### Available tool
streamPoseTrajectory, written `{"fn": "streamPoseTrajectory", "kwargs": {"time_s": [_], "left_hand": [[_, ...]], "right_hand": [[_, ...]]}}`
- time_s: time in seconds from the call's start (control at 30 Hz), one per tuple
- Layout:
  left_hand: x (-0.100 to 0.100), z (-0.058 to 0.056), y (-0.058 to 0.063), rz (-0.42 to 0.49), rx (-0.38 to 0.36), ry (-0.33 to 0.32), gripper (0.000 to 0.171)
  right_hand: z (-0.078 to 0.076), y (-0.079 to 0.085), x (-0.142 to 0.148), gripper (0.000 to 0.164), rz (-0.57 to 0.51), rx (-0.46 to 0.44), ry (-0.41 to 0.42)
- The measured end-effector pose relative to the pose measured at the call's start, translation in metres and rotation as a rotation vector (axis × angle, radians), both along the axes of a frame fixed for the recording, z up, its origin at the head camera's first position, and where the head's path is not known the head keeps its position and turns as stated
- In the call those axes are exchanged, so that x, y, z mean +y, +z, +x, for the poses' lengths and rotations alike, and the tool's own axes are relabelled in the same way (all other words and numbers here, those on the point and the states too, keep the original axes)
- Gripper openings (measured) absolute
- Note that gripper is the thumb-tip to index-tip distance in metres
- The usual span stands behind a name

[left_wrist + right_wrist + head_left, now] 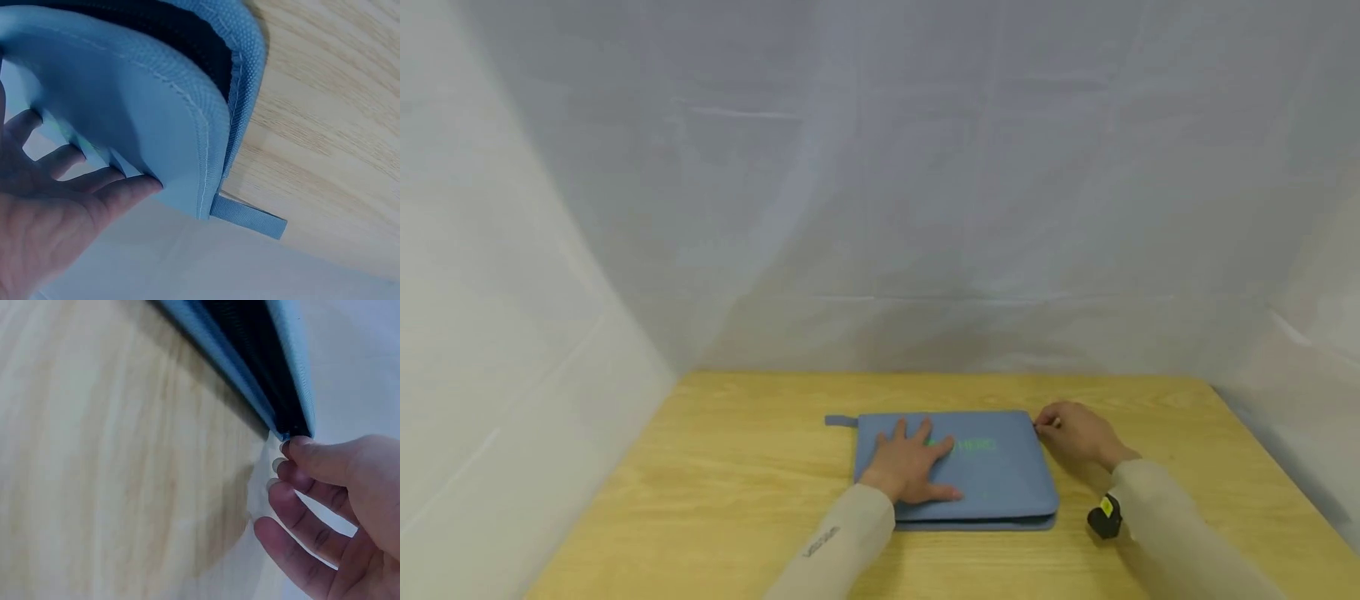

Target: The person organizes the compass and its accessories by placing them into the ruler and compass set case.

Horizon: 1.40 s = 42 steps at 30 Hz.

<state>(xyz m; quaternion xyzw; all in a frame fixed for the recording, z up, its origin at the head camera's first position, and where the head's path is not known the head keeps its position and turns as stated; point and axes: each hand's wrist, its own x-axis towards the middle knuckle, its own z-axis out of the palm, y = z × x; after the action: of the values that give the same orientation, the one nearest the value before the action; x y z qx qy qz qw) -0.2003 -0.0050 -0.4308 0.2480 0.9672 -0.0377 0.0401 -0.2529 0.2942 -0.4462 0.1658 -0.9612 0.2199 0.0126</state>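
Note:
A blue fabric zip case [1007, 483] with green lettering lies on the table, its near edge gaping a little. My left hand [906, 467] is spread on top of the cover, fingers apart; the left wrist view shows its fingertips [147, 182] pressing into the fabric. At the far right corner, my right hand [1078, 433] pinches the zipper pull between thumb and forefinger. Up close, the dark zipper [290, 419] runs between the two parted cover edges to that pinch, and the pull itself is mostly hidden by the fingers. The other right fingers are loosely bent.
The wooden table [715, 475] extends around the case. A short fabric tab [841, 421] sticks out at the case's far left corner. White sheeting [887, 208] hangs behind the table and along both sides. A small black device [1105, 517] is on the right wrist.

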Motion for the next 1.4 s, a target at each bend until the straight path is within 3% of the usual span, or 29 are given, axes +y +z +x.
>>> {"fn": "streamPoseTrajectory", "kwargs": {"time_s": [0.27, 0.53, 0.73, 0.97, 1.13, 1.4], "left_hand": [[-0.004, -0.002, 0.001, -0.009, -0.002, 0.018, 0.082], [0.0, 0.003, -0.005, -0.018, 0.004, 0.018, 0.083], [0.006, 0.008, -0.004, -0.016, 0.004, -0.007, 0.082], [0.015, 0.006, -0.001, -0.036, 0.019, -0.018, 0.083], [0.02, 0.007, 0.0, -0.044, -0.002, -0.019, 0.083], [0.015, 0.009, 0.002, -0.041, -0.002, -0.016, 0.083]], "right_hand": [[-0.003, -0.003, -0.001, 0.009, 0.035, 0.058, 0.013], [-0.015, -0.01, 0.002, 0.016, -0.092, -0.044, 0.165], [-0.017, -0.014, 0.01, 0.014, -0.091, -0.006, 0.16], [-0.007, 0.0, 0.025, 0.009, 0.034, 0.071, 0.125], [0.005, -0.001, 0.036, 0.009, 0.091, 0.1, 0.151], [0.032, -0.002, 0.034, 0.007, 0.05, 0.007, 0.187]]}}
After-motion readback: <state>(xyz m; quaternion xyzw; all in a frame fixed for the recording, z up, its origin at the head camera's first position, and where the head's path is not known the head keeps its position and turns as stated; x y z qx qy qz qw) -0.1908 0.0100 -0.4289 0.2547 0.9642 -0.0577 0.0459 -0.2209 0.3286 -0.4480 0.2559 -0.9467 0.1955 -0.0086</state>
